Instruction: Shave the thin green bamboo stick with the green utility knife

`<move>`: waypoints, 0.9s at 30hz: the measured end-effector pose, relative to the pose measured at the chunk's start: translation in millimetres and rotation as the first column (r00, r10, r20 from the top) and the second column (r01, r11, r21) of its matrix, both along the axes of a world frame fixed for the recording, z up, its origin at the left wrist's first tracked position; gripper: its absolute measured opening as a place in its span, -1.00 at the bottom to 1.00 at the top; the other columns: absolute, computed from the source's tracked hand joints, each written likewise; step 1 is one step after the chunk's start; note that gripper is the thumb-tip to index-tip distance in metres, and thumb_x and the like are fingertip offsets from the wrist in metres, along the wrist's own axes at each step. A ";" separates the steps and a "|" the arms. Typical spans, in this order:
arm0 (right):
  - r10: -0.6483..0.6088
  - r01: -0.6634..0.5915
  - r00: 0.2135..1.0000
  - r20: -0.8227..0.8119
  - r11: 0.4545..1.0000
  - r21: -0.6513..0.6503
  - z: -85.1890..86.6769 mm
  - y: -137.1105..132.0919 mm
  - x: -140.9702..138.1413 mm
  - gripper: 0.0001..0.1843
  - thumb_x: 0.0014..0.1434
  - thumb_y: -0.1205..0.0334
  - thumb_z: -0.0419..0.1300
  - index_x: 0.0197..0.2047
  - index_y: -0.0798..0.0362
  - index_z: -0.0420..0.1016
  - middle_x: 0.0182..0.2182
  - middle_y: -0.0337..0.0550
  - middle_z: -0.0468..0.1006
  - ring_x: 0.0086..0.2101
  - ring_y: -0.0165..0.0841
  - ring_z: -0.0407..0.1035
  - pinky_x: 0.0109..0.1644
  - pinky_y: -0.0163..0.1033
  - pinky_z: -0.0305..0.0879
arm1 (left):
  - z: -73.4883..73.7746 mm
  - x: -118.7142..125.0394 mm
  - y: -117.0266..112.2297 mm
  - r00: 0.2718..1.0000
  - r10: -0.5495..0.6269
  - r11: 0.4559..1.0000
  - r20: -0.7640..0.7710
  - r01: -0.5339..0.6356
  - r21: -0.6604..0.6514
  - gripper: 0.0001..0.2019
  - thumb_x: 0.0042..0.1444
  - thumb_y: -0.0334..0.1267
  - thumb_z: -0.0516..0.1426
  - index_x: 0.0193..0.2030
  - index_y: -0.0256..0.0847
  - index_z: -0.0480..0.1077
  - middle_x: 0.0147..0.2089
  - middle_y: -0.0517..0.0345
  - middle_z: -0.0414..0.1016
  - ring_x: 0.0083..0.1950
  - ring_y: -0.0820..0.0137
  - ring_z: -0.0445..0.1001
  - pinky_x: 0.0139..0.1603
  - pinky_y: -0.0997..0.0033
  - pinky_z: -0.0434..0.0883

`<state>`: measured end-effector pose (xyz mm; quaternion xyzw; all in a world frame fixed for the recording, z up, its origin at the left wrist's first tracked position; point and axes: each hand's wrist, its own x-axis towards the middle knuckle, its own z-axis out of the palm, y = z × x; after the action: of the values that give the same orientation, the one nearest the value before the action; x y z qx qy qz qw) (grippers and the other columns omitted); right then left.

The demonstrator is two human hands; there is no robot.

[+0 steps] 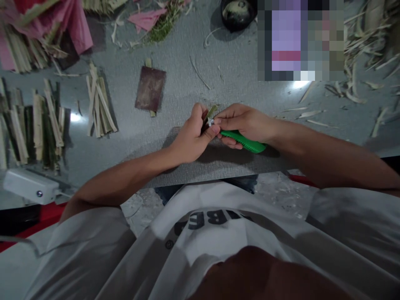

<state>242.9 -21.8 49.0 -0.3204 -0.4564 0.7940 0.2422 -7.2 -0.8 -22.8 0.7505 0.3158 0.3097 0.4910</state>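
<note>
Close together above the table's front edge, both my hands work at one small piece. My left hand (196, 131) is closed round a short greenish strip (212, 111), which looks like split bamboo; most of it is hidden by the fingers. A green-handled utility knife (246, 141) lies in the grip of my right hand (242, 123). Its metal tip (210, 121) meets the strip near my left thumb. To the left, a dark brown sandpaper sheet (150, 88) rests on the table over another strip, whose two ends stick out.
Bundles of split strips (99, 104) and more strips (40, 125) lie at the left. A white device (31, 186) with a cable sits at the front left corner. Pink cloth (71, 25), a black bowl (239, 14) and shavings (353, 83) are farther back. A blurred patch covers the upper right.
</note>
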 end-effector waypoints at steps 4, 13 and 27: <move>-0.146 0.142 0.989 0.031 0.984 0.104 7.2 5.6 5.7 -0.33 0.78 -0.34 0.52 -0.20 0.00 0.58 -0.54 -0.29 0.47 -0.59 -0.42 0.30 -0.52 -0.29 0.28 | 1.6 0.3 -3.8 1.000 -0.004 0.999 0.018 0.005 -0.039 -0.41 0.73 0.53 0.21 0.17 0.06 0.24 -0.08 0.22 0.24 -0.09 0.23 0.44 0.06 0.08 0.53; -0.377 0.313 0.919 0.117 0.877 0.364 5.3 -2.2 2.6 -0.42 0.77 -0.31 0.58 -0.10 -0.08 0.55 -0.49 -0.30 0.50 -0.52 -0.38 0.31 -0.45 -0.26 0.21 | 11.5 4.4 -5.0 0.998 -0.038 0.974 0.043 0.047 -0.223 -0.67 0.64 -0.11 0.35 0.12 0.04 0.22 -0.07 0.22 0.26 -0.10 0.30 0.43 0.06 0.11 0.57; -0.598 0.559 0.794 -0.107 0.651 0.514 -23.5 22.7 9.5 -0.17 0.37 -0.58 0.79 -0.17 -0.03 0.59 -0.54 -0.41 0.49 -0.64 -0.49 0.25 -0.63 -0.31 0.22 | 73.6 12.9 -8.9 0.966 0.146 0.673 0.213 0.060 -0.737 -0.68 0.23 -0.35 0.37 -0.07 -0.03 0.32 -0.32 0.45 0.45 -0.52 0.54 0.38 -0.56 0.55 0.19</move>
<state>252.5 0.9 25.5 -0.3992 -0.5357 0.5087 0.5431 5.6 -9.7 50.8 0.4345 0.3660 0.2609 0.7805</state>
